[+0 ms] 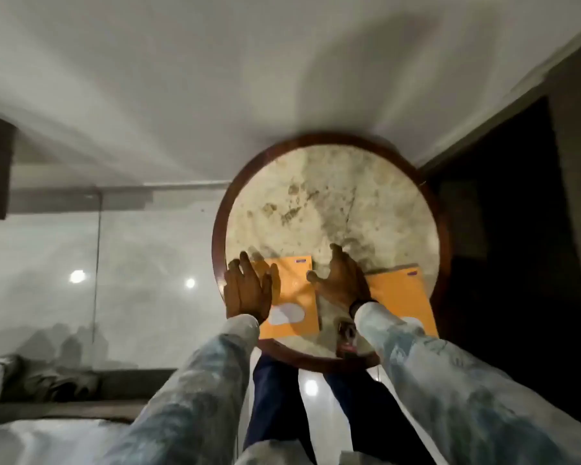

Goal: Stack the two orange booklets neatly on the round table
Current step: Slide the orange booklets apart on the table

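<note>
Two orange booklets lie side by side, apart, on the near part of the round table [329,182], a marbled top in a dark wooden rim. The left booklet [299,297] has a white cloud shape near its bottom. My left hand [245,290] hovers over its left edge with fingers spread, holding nothing. The right booklet [403,297] lies near the table's right rim, partly under my right sleeve. My right hand [339,283] is open, palm turned inward, over the gap between the two booklets; whether it touches the right booklet is unclear.
A small dark object [348,333] lies on the table's near edge between my arms. A white wall stands behind the table, a dark panel [503,250] to its right. Glossy floor and a low bench with cloth [47,377] are to the left.
</note>
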`<action>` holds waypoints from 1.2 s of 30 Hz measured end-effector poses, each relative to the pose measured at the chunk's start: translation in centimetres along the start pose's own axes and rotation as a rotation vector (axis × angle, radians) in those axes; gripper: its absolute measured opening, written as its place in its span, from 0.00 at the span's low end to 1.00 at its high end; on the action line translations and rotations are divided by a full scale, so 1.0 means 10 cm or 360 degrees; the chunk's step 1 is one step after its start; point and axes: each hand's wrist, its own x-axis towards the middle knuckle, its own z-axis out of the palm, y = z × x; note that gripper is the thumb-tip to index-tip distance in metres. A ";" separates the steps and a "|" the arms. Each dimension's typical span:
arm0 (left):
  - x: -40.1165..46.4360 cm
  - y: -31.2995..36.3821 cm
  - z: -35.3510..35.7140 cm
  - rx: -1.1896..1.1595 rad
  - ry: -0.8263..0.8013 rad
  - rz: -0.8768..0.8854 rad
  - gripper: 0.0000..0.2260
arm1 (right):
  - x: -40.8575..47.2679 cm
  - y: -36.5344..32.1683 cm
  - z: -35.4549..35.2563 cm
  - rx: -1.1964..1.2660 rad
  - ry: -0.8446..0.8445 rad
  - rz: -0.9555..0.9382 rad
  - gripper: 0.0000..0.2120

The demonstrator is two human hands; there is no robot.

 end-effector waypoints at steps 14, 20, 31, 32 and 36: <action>1.01 0.28 0.29 -0.0557 0.0092 -0.0221 0.34 | 0.93 -0.12 0.46 0.0441 0.0525 0.0171 0.22; 1.70 0.64 0.10 -0.0405 0.0221 -0.0076 0.32 | 1.51 -0.42 0.04 0.0420 0.0664 0.0081 0.23; 0.39 1.11 0.77 -0.0493 -0.0059 -0.0014 0.22 | 0.59 0.90 -0.33 0.0188 0.0577 0.0350 0.29; 0.21 1.21 0.92 -0.0541 -0.0164 -0.0017 0.21 | 0.48 1.12 -0.36 0.0120 0.0572 0.0416 0.31; -0.34 1.59 1.47 -0.0564 -0.0460 -0.0109 0.21 | 0.13 1.84 -0.35 0.0076 0.0494 0.0647 0.41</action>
